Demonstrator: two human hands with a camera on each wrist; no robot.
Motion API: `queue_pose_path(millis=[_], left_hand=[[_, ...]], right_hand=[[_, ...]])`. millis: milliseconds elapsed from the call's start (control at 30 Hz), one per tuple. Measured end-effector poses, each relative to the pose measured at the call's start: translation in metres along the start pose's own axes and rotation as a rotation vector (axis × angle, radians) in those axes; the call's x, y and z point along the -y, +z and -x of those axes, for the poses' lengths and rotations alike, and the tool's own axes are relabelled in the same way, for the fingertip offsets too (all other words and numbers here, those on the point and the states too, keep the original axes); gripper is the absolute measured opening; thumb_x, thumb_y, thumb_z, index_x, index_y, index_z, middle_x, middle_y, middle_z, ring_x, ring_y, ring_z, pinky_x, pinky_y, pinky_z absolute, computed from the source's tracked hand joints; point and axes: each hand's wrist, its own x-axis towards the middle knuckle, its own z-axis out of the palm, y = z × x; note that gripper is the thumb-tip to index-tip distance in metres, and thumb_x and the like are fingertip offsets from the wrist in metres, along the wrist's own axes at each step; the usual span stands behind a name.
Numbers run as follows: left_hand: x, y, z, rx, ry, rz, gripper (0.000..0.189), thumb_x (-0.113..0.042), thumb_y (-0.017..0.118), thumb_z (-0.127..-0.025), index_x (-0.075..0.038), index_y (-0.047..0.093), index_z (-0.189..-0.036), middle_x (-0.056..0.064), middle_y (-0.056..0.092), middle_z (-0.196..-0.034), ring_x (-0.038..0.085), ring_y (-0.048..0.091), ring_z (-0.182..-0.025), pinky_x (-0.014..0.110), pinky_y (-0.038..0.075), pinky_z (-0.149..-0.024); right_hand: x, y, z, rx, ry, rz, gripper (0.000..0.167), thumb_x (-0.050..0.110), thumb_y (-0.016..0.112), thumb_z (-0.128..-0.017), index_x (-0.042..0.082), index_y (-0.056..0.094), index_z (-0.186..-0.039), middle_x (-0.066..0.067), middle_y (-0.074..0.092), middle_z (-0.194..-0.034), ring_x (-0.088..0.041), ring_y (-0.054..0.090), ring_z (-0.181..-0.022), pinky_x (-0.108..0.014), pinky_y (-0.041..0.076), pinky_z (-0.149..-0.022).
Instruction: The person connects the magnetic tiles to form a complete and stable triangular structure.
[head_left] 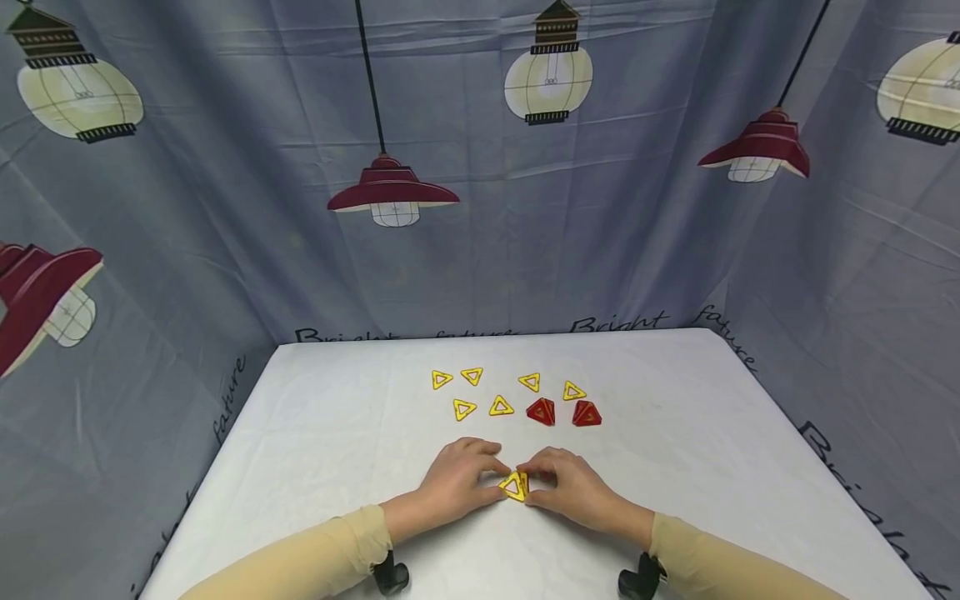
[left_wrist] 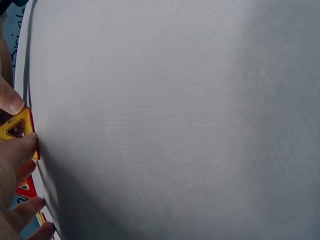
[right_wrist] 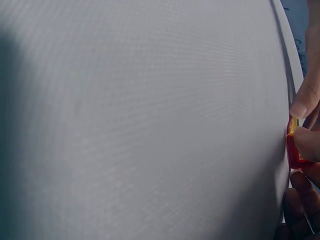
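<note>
A yellow triangular magnetic tile [head_left: 518,497] with an open centre stands near the front of the table, joined at an angle to a second yellow tile [head_left: 525,481]. My left hand [head_left: 461,479] pinches its left side between thumb and fingers. From the other side, my right hand [head_left: 573,490] grips the second tile with thumb and fingertips. In the left wrist view the yellow tile [left_wrist: 26,116] shows a red edge along it. The right wrist view has a red piece [right_wrist: 293,152] beside the yellow, partly hidden by the thumb.
Behind the hands, several flat yellow triangular tiles [head_left: 500,412] lie in two loose rows. Two red pyramid-shaped pieces, a left one [head_left: 540,412] and a right one [head_left: 587,414], stand at the right of the nearer row. Grey-blue curtains [head_left: 480,275] surround the white table [head_left: 337,417].
</note>
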Motion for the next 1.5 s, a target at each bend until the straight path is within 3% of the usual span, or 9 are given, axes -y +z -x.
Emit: queue_pose_path(millis=[400, 767, 967, 1100, 1500], left_hand=[[-0.001, 0.001, -0.006, -0.007, 0.036, -0.028, 0.026, -0.04, 0.076, -0.092, -0.029, 0.08, -0.115, -0.001, 0.064, -0.138, 0.022, 0.054, -0.128, 0.047, 0.044, -0.102], [0.0, 0.003, -0.011, -0.025, 0.041, -0.033, 0.026, -0.041, 0.076, -0.092, -0.029, 0.08, -0.114, -0.001, 0.064, -0.137, 0.021, 0.055, -0.127, 0.046, 0.045, -0.102], [0.003, -0.001, -0.011, 0.005, 0.035, -0.023, 0.029, -0.041, 0.076, -0.092, -0.027, 0.079, -0.117, -0.001, 0.064, -0.137, 0.021, 0.055, -0.128, 0.045, 0.045, -0.103], [0.01, -0.008, -0.012, -0.011, 0.001, -0.01, 0.032, -0.04, 0.075, -0.092, -0.025, 0.077, -0.12, -0.002, 0.065, -0.134, 0.02, 0.056, -0.127, 0.044, 0.045, -0.104], [0.056, -0.034, -0.026, -0.175, -0.146, 0.028, 0.038, -0.03, 0.077, -0.092, -0.014, 0.073, -0.126, 0.002, 0.067, -0.129, 0.03, 0.057, -0.122, 0.05, 0.044, -0.102]], right_hand=[[-0.006, 0.001, -0.006, -0.061, 0.04, 0.111, 0.038, 0.031, 0.09, -0.078, 0.023, 0.077, -0.113, 0.018, 0.062, -0.1, -0.006, 0.054, -0.095, -0.038, 0.048, -0.088], [-0.013, -0.003, -0.009, -0.05, 0.027, 0.144, 0.038, 0.035, 0.09, -0.078, 0.025, 0.077, -0.112, 0.019, 0.06, -0.1, -0.005, 0.054, -0.096, -0.041, 0.045, -0.089], [-0.014, -0.002, -0.009, -0.038, 0.021, 0.151, 0.038, 0.037, 0.089, -0.078, 0.026, 0.077, -0.113, 0.018, 0.06, -0.101, -0.005, 0.053, -0.096, -0.042, 0.044, -0.09], [-0.014, -0.002, -0.008, -0.036, 0.007, 0.149, 0.037, 0.036, 0.089, -0.079, 0.026, 0.076, -0.112, 0.018, 0.061, -0.102, -0.005, 0.052, -0.095, -0.04, 0.044, -0.088], [-0.013, -0.003, -0.008, -0.031, 0.015, 0.136, 0.036, 0.035, 0.089, -0.079, 0.027, 0.077, -0.112, 0.022, 0.06, -0.102, -0.004, 0.054, -0.1, -0.042, 0.045, -0.092]])
